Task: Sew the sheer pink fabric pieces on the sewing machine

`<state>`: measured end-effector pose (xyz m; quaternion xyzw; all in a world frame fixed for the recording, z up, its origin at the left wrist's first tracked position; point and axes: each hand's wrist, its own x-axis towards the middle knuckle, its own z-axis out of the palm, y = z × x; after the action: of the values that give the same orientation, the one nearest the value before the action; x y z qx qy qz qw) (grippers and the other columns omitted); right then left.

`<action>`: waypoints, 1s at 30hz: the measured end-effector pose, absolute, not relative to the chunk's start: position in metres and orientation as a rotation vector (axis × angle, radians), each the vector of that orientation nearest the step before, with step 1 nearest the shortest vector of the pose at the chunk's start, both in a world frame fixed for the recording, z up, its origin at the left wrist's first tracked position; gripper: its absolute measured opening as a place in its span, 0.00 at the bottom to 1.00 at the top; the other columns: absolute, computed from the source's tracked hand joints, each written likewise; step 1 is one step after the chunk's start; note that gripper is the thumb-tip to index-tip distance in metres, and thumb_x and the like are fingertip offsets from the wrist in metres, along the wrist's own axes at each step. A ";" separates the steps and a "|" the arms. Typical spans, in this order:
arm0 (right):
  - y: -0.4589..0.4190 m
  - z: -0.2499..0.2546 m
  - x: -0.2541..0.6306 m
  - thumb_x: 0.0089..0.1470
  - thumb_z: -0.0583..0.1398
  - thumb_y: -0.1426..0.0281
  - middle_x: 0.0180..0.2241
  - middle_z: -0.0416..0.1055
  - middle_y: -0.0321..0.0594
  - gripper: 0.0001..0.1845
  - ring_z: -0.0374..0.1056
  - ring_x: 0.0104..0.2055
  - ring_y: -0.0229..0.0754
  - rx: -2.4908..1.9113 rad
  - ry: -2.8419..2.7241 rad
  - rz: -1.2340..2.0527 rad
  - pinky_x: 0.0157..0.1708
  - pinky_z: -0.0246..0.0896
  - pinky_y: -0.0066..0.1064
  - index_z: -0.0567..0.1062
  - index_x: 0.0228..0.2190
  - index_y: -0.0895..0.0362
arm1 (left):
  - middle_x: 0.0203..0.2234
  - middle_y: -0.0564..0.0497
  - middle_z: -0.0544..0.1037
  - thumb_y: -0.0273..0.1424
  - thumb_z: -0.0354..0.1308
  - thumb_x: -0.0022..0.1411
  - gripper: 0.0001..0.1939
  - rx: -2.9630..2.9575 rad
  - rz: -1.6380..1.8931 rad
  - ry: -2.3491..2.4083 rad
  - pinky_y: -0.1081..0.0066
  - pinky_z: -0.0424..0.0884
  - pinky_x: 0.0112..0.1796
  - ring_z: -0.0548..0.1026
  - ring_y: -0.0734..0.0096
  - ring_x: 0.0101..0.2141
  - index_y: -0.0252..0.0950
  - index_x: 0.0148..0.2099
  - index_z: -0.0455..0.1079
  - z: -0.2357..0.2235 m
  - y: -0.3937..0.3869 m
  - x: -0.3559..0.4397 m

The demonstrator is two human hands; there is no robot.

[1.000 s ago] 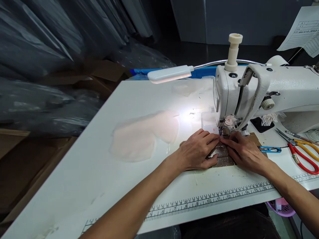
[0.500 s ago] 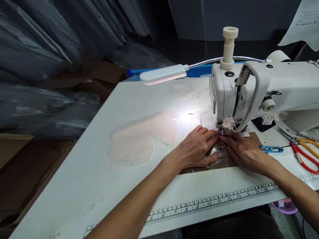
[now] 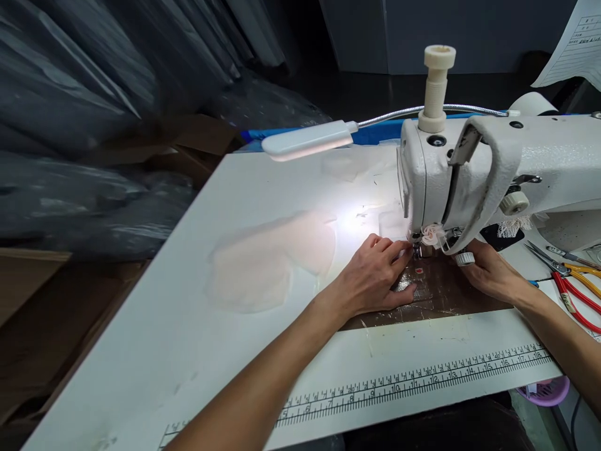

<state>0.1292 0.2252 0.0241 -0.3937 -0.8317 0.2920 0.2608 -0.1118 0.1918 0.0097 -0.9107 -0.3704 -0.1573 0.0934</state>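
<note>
My left hand (image 3: 375,279) lies flat on the brown patch (image 3: 441,297) of the white table (image 3: 154,338), fingers stretched out to the presser foot (image 3: 417,250) of the white sewing machine (image 3: 544,156). A small cream lace rosette (image 3: 432,235) sits right at the foot. My right hand (image 3: 491,272) rests further right under the machine arm, beside a white knob (image 3: 464,257); its fingertips are hidden behind the machine. A tiny red mark (image 3: 419,270) shows on the brown patch between the hands.
A gooseneck lamp (image 3: 305,141) lights the needle area. Pale pink fabric pieces (image 3: 267,260) lie to the left. Red scissors (image 3: 575,300) and yellow-handled ones (image 3: 585,275) lie at the right. A printed ruler (image 3: 422,382) runs along the front edge. Plastic-wrapped rolls (image 3: 70,125) fill the left.
My right hand has left the spot in front of the presser foot and slid right, under the machine arm. The left hand has stayed put. The view shifted slightly.
</note>
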 end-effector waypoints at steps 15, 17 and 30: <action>0.221 0.014 0.126 0.51 0.57 0.61 0.35 0.77 0.45 0.21 0.74 0.36 0.45 -1.310 -1.845 1.162 0.37 0.70 0.36 0.74 0.43 0.60 | 0.41 0.40 0.74 0.39 0.46 0.66 0.23 -2.881 -0.469 -1.483 0.54 0.63 0.51 0.72 0.55 0.46 0.28 0.56 0.61 0.015 0.192 -0.109; 0.221 0.013 0.126 0.50 0.60 0.60 0.35 0.78 0.45 0.22 0.74 0.37 0.46 -1.312 -1.755 1.222 0.38 0.70 0.36 0.75 0.43 0.60 | 0.42 0.40 0.74 0.41 0.46 0.67 0.23 -2.902 -0.462 -1.545 0.54 0.63 0.53 0.71 0.54 0.48 0.29 0.57 0.60 0.015 0.191 -0.108; 0.225 0.043 0.119 0.36 0.68 0.55 0.37 0.76 0.41 0.20 0.73 0.43 0.44 -1.283 -1.283 1.561 0.40 0.73 0.31 0.73 0.28 0.55 | 0.37 0.42 0.76 0.21 0.47 0.65 0.12 -2.708 -0.010 -1.213 0.64 0.63 0.41 0.72 0.62 0.38 0.31 0.37 0.71 0.025 0.225 -0.103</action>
<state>0.1190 0.2246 0.0427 -0.4989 -0.4991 0.6070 0.3655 -0.1027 0.2252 0.0252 -0.9091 -0.4073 -0.0033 0.0871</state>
